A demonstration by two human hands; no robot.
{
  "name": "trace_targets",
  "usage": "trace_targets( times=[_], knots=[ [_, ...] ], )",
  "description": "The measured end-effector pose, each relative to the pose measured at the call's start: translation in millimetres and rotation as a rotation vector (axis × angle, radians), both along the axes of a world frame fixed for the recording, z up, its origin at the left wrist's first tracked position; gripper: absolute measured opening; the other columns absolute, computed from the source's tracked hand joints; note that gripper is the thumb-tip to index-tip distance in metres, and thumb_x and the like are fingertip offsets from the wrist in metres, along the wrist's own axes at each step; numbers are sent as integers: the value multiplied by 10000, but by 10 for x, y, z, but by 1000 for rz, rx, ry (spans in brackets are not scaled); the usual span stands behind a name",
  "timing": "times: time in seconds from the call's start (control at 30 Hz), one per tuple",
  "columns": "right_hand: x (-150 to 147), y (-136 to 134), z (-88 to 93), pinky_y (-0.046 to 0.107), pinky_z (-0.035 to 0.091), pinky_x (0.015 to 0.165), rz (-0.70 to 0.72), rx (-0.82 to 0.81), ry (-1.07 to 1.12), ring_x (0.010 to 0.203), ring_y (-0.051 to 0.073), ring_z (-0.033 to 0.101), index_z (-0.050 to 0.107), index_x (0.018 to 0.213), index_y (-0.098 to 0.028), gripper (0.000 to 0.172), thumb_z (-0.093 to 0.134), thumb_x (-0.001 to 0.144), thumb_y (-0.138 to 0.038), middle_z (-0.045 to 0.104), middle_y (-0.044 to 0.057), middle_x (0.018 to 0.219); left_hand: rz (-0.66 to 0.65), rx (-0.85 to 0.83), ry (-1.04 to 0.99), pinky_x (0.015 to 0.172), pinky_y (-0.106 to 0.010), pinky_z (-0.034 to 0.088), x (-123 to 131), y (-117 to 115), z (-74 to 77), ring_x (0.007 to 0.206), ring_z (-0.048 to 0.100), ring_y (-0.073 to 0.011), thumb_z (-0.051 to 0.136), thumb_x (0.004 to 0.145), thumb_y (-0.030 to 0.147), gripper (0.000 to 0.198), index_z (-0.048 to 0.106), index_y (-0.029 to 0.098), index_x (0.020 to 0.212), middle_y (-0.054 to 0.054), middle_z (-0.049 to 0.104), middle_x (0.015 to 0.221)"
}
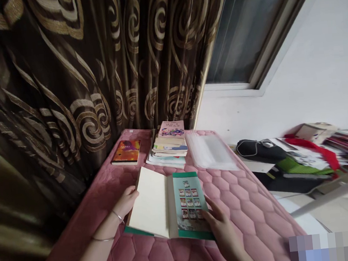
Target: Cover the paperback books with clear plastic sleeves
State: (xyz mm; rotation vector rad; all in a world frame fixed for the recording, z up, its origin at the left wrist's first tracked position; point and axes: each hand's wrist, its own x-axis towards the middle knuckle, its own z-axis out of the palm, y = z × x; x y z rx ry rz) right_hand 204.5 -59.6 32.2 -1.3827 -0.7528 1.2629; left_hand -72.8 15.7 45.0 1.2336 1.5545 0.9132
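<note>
An open book (pixel 168 203) lies on the pink quilted surface (pixel 256 217) in front of me. Its left side shows a blank cream page; its right side is a green cover flap printed with small pictures. My left hand (pixel 126 202) curls round the book's left edge and grips it. My right hand (pixel 222 226) rests with fingers stretched flat on the lower right corner of the green flap.
A stack of books (pixel 169 144) stands behind the open book, an orange book (pixel 127 151) to its left, a clear plastic sleeve (pixel 209 151) to its right. A dark patterned curtain (pixel 93 64) hangs behind. Cluttered papers and a black pouch (pixel 260 147) lie at right.
</note>
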Motion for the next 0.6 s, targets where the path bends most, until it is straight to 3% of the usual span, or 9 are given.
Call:
trace_targets(
  times=[0.17,0.33,0.47,0.6],
  knots=[
    [-36,16,-25,352,564,668,4,38,29,822,274,695,591,1124,-185,597,727,583,-398,739,62,893,-3,-35,291,541,-231,358,-53,87,-143,596,527,-152,488,657,234,78,521,172,623,29,532,561],
    [-28,43,-94,357,567,671,15,55,20,824,282,697,603,997,-186,522,744,562,-438,740,71,872,48,-61,380,505,-230,302,-80,119,-263,536,480,-140,540,654,199,166,422,201,536,52,437,475],
    [-23,31,-109,361,564,672,20,43,-1,822,282,698,584,1019,-181,521,725,584,-432,738,77,888,43,-63,362,490,-228,300,-68,115,-264,519,479,-139,553,649,211,164,423,202,551,57,443,474],
    [-11,30,-141,368,563,687,12,34,-20,828,285,696,591,991,-192,497,713,573,-433,737,71,876,34,-16,321,501,-234,313,-58,90,-157,536,484,-148,555,645,249,172,428,202,539,58,427,473]
  ],
)
